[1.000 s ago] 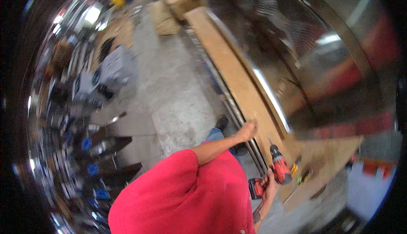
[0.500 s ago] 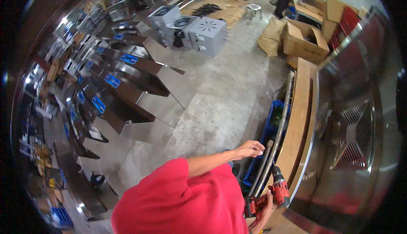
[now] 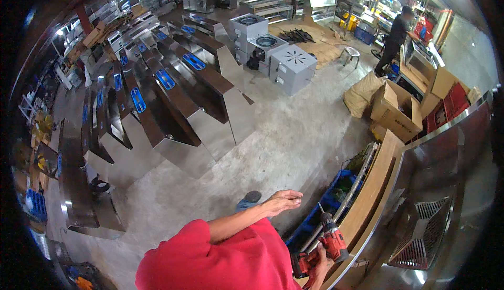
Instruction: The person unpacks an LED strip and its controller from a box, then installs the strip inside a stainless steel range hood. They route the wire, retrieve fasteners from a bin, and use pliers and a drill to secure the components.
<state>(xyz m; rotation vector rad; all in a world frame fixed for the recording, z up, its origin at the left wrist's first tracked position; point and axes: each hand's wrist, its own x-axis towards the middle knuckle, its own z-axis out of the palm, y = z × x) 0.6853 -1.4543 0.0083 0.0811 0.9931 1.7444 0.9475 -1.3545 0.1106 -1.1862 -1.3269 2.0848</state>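
Note:
My right hand (image 3: pixel 321 263) is wrapped round the grip of a red and black cordless drill (image 3: pixel 334 241) at the lower right. A thin bit points up and away from its chuck. My left hand (image 3: pixel 283 202) is held out over the floor, left of the drill, with fingers and thumb drawn together. Whatever it may hold is too small or hidden to make out. Beside the drill lie a long wooden board (image 3: pixel 367 185) and a metal tube (image 3: pixel 353 195), with a blue crate (image 3: pixel 310 227) to their left.
A large shiny steel panel with slotted vents (image 3: pixel 422 232) fills the right. Rows of folded steel sheets with blue labels (image 3: pixel 165 80) stand at the left. Grey metal boxes (image 3: pixel 294 69), a stool (image 3: pixel 350 54), a cardboard box (image 3: pixel 396 109) and a person in dark clothes (image 3: pixel 395 38) are farther off.
The view has tilted up, bringing more of the far room in. My left hand has moved left, away from the tube and board. The drill stays in my right hand.

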